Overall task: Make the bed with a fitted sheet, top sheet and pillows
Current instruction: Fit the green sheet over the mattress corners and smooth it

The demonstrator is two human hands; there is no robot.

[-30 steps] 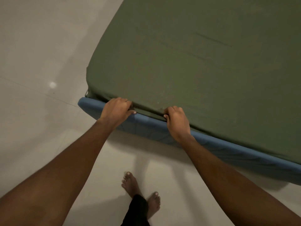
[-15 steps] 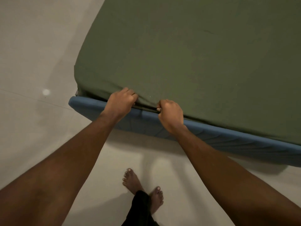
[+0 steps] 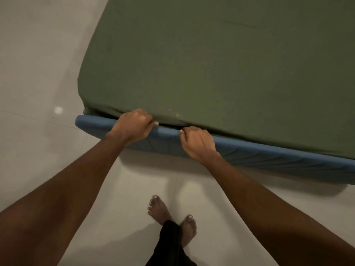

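Olive-green fabric fitted sheet (image 3: 211,64): spread smooth over the mattress top, few faint creases. It wraps the near-left corner, and the hem is bunched along the near edge.

Pale glossy tiled floor (image 3: 38,54): borders the left & near sides.

Blue padded fabric bed base (image 3: 269,156): sits under the sheet and projects past it along the near edge. Side face pleated.

Left hand (image 3: 132,125): at near edge, close to near-left corner. Grip clamped on sheet hem, fingers curled, knuckles up.

Right hand (image 3: 197,143): just beside left hand, not touching it. Grip likewise clamped on hem, fingertips hidden in the fold, hand resting on base's top edge.

Black trouser leg (image 3: 169,244) & bare feet (image 3: 158,208): on floor, apart from base's near edge.

White glare spot (image 3: 58,110): on floor, left of base's near-left corner.
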